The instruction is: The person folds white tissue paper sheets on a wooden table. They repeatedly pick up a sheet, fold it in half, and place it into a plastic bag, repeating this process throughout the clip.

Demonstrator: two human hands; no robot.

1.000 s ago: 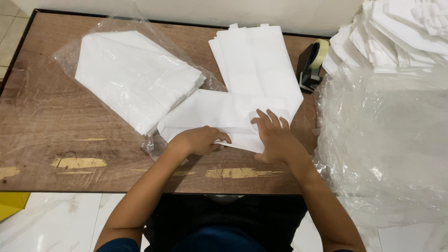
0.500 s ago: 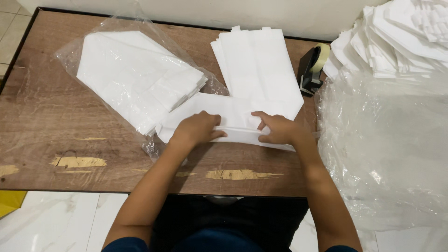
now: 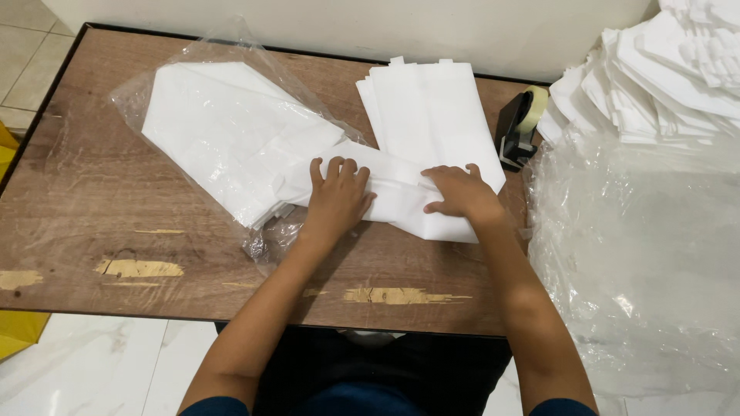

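A: Where are the hands?
B: The left hand (image 3: 337,196) and right hand (image 3: 460,192) press flat, fingers a bit spread, on a folded white bag (image 3: 393,202) in the table's (image 3: 92,231) middle.
A: And behind?
B: A white bag pile (image 3: 428,108) and a tape holder (image 3: 518,127).

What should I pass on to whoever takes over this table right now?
Left hand: flat, palm down on the folded white fabric piece.
Right hand: flat on the same piece, fingers spread.
The piece lies across the wooden table, between the clear plastic bag of white pieces and the loose flat stack.
Tape dispenser at right; more white pieces piled above the plastic sheeting.
Done: piece folded narrow. Left: not yet bagged or stacked.
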